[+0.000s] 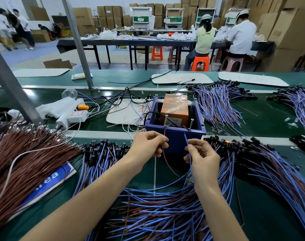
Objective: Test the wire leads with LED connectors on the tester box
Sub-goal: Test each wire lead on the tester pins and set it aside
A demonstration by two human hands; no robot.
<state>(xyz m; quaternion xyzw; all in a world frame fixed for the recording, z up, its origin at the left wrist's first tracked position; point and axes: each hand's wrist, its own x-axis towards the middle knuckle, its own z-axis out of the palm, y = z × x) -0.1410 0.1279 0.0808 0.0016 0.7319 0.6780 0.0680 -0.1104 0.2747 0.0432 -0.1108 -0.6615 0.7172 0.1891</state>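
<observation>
Brown wire bundle [35,171] cut by left edge; orange box [174,108] label unreadable.

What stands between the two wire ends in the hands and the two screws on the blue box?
Nothing visible. The left hand pinches the brown lead below the left screw, the right hand the blue lead below the right screw, on the near rim of the tester box; the paths upward are open.

Two hands [149,145] [203,154], two pinched wire ends [164,136] [186,139], one tester box [176,133], two screws [166,121] [191,124].
</observation>
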